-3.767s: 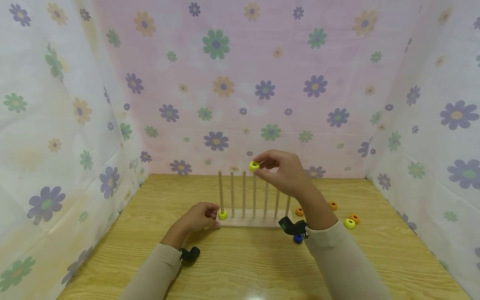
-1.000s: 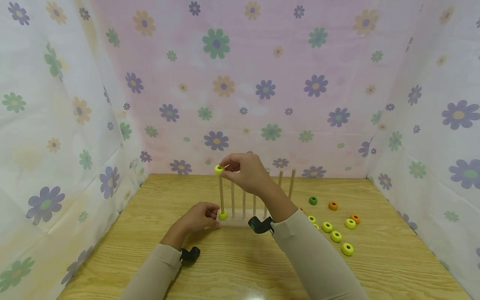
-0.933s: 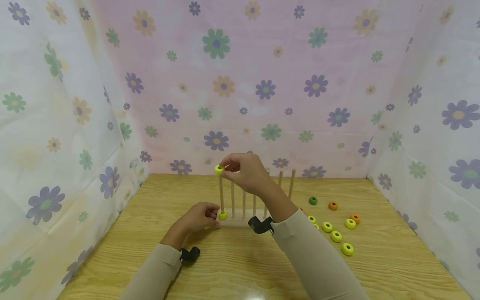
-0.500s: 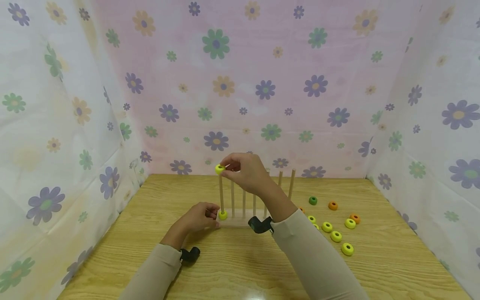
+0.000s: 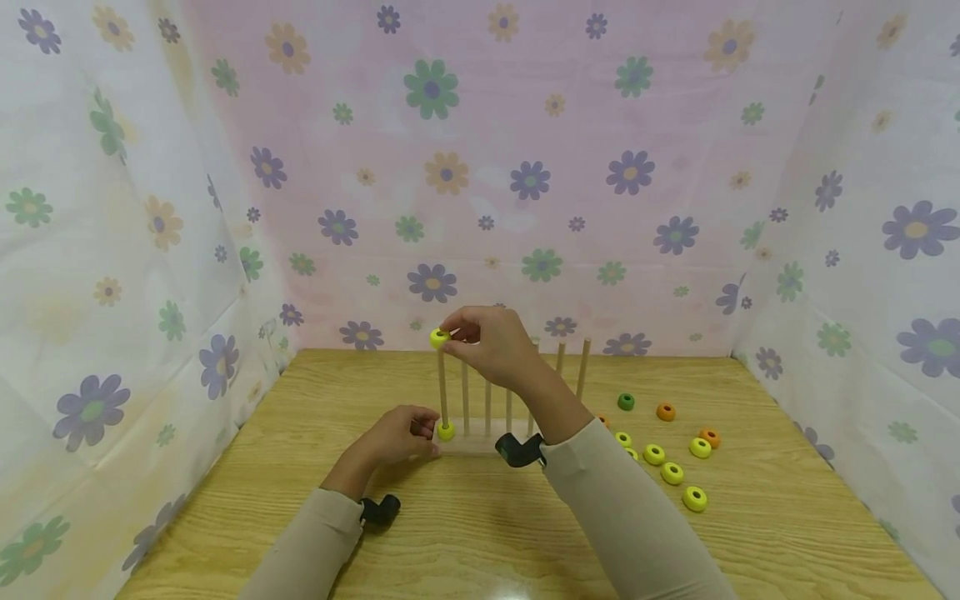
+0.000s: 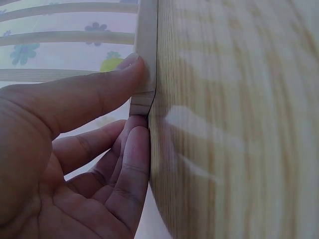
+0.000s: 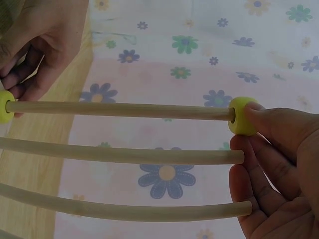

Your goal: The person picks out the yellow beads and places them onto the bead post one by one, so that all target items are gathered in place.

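Observation:
A wooden peg stand [image 5: 472, 442] with a row of upright pegs stands on the table. My right hand [image 5: 491, 343] pinches a yellow bead [image 7: 241, 122] between thumb and fingers at the top of the leftmost peg [image 7: 119, 109]. The peg's tip sits in the bead's hole. A second yellow bead [image 5: 446, 432] lies around the foot of that same peg. At the stand's left end, my left hand [image 5: 396, 435] holds the base [image 6: 147, 45], thumb on its front face and fingers at the end. My right hand and forearm partly cover the middle pegs.
To the right of the stand, several loose yellow beads [image 5: 672, 473] lie scattered on the wooden table [image 5: 465, 533]. Orange beads [image 5: 666, 412] and a green bead [image 5: 626, 402] lie farther back. Flowered cloth [image 5: 480, 133] encloses the back and both sides.
Since the oldest frame, my right hand has carried the yellow bead left, from the middle pegs to the leftmost peg's top. Over the last second it barely moves. My left hand stays put.

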The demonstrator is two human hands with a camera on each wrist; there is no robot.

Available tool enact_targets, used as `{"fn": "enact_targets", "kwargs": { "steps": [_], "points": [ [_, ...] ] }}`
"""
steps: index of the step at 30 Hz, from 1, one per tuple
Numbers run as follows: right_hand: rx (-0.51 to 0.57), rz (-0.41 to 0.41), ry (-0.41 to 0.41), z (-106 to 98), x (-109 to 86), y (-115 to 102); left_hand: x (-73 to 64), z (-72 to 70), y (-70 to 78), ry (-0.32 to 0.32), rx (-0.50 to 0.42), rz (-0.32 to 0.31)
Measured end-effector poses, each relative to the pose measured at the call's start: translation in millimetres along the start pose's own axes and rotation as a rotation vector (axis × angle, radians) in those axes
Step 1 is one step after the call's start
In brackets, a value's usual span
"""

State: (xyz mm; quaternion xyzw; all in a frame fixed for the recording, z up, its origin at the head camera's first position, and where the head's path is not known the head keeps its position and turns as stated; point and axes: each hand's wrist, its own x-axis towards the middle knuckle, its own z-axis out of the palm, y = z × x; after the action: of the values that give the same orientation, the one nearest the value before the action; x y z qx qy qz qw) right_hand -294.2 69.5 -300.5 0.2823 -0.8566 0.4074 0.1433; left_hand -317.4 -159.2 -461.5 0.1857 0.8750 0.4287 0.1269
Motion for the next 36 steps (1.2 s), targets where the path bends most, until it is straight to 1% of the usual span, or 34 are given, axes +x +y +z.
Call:
{"fn": "enact_targets", "kwargs": {
  "steps": [12, 23, 29, 36],
  "points": [
    [-0.015, 0.001, -0.014, -0.4, 0.4, -1.7, -0.9, -0.1, 1.9, 0.003, -0.003, 0.001],
    [-0.015, 0.037, -0.033, 0.6, -2.9, -2.8, -1.6, 1.2, 0.0, -0.001, 0.001, -0.005],
    [-0.036, 0.022, -0.037, 0.8, -2.4, -2.6, -3.0, 0.8, 0.2, 0.003, -0.003, -0.017],
    [-0.056, 0.016, -0.039, -0.6, -2.4, -3.2, -1.6, 0.3, 1.7, 0.001, -0.011, -0.01]
  ]
}}
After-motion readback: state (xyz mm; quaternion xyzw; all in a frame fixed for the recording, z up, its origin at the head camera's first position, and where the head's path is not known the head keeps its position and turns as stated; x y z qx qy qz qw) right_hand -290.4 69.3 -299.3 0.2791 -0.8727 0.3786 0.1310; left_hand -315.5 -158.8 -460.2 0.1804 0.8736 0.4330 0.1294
